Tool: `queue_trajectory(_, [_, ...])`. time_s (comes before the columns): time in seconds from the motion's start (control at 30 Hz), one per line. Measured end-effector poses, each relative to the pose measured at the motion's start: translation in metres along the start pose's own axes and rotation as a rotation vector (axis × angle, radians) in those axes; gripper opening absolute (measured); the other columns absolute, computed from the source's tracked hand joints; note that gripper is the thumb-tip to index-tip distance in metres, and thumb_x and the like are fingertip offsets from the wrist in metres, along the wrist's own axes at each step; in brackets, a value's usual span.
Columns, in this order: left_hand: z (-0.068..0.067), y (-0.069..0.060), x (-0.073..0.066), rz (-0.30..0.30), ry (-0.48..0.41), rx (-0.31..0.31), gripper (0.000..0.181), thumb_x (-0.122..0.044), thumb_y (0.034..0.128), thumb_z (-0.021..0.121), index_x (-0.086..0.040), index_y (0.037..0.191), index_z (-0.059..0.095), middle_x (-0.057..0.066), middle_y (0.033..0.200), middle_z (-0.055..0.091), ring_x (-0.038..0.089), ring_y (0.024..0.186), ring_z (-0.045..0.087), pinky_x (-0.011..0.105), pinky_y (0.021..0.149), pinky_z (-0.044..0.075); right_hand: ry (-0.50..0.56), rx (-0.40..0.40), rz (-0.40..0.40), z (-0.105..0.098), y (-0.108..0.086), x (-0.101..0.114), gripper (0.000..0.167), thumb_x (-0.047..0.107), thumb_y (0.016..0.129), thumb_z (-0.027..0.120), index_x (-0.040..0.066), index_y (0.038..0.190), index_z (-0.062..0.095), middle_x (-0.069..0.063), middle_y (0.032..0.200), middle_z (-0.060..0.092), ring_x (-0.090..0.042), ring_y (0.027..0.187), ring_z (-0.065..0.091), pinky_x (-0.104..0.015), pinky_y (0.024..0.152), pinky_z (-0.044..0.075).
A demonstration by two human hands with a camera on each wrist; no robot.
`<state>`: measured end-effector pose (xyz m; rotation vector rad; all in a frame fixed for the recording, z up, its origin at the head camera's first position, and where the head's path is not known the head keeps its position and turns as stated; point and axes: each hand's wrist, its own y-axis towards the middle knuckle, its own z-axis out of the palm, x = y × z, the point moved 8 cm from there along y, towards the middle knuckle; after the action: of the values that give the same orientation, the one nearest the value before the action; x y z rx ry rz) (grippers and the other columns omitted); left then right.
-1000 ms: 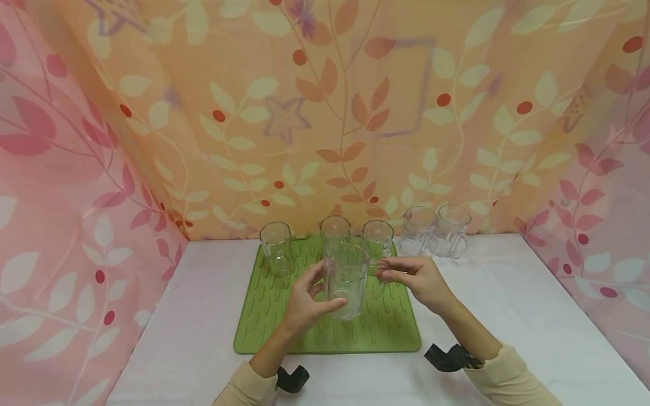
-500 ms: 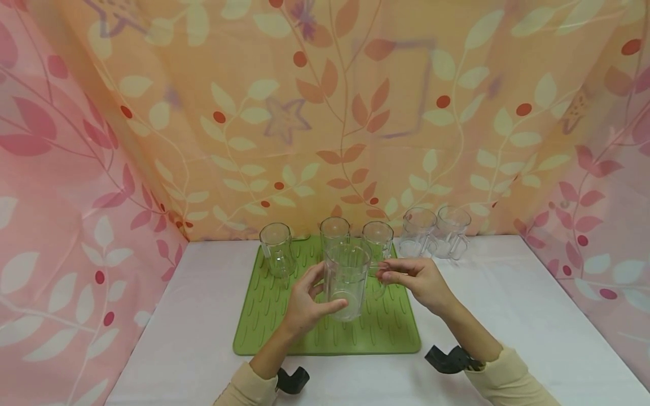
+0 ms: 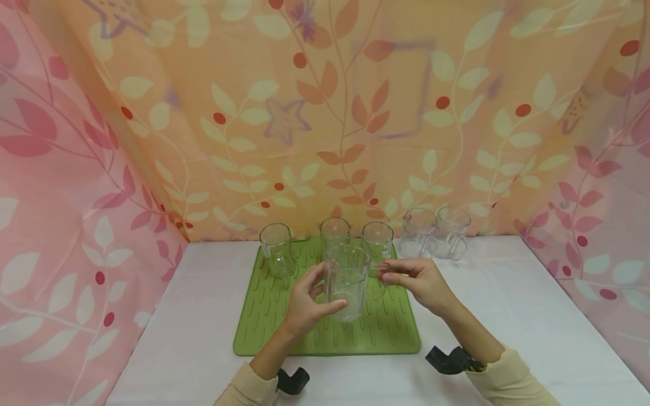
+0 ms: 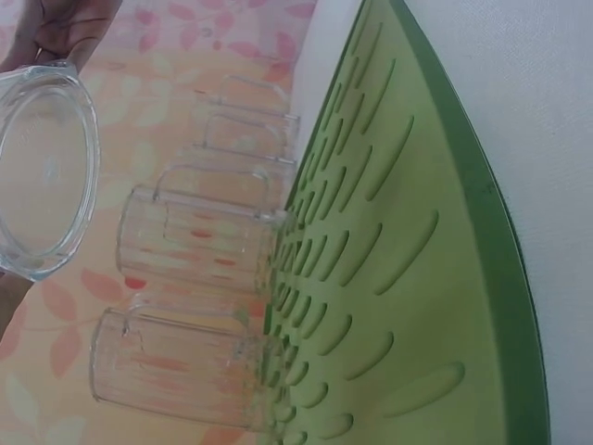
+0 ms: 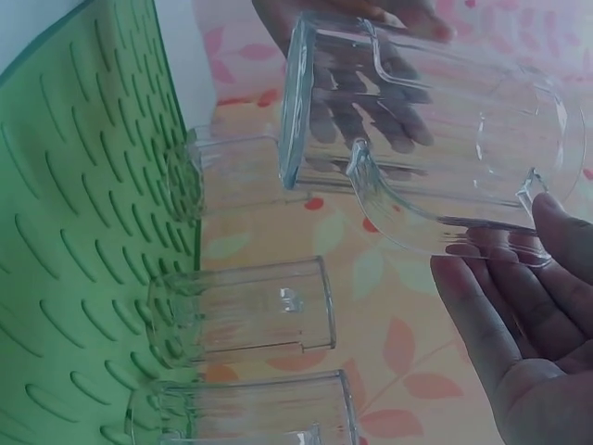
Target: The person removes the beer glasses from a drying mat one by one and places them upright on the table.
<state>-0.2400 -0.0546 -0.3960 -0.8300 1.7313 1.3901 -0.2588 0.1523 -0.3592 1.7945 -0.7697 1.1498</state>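
Observation:
A clear glass mug (image 3: 347, 282) is held upright above the green ribbed mat (image 3: 325, 341). My left hand (image 3: 304, 304) grips its body from the left, thumb across the near side. At its right, my right hand (image 3: 418, 282) pinches the handle (image 5: 445, 232), as the right wrist view shows. In the left wrist view the mug's round base (image 4: 46, 171) hangs off the mat. Behind it, three similar mugs stand on the mat: one at the left (image 3: 277, 251), one in the middle (image 3: 335, 231) and one at the right (image 3: 378, 237).
Two more clear mugs, one (image 3: 417, 231) beside the other (image 3: 453, 231), stand on the white table (image 3: 487, 316) right of the mat's back edge. A patterned cloth (image 3: 325, 169) rises behind the table and along both sides.

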Motion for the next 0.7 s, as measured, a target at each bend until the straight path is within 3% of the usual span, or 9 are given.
queue_trajectory(0.43, [0.004, 0.003, 0.001, -0.05, -0.035, 0.038, 0.075, -0.002, 0.0766, 0.08, 0.0, 0.142, 0.042, 0.021, 0.136, 0.051, 0.037, 0.126, 0.052, 0.031, 0.101, 0.052, -0.056, -0.056, -0.027, -0.002, -0.001, 0.01, 0.025, -0.002, 0.092, 0.061, -0.021, 0.108, 0.063, 0.011, 0.096, 0.075, -0.003, 0.089, 0.071, -0.022, 0.076, 0.06])
queue_trajectory(0.7, [0.006, 0.002, 0.001, -0.099, 0.001, 0.091, 0.082, -0.007, 0.0799, 0.079, -0.002, 0.148, 0.034, 0.019, 0.146, 0.046, 0.035, 0.134, 0.047, 0.031, 0.107, 0.047, -0.091, -0.075, -0.068, -0.008, 0.0, 0.019, 0.025, -0.004, 0.091, 0.061, -0.022, 0.108, 0.062, 0.008, 0.097, 0.075, -0.003, 0.089, 0.072, -0.022, 0.076, 0.06])
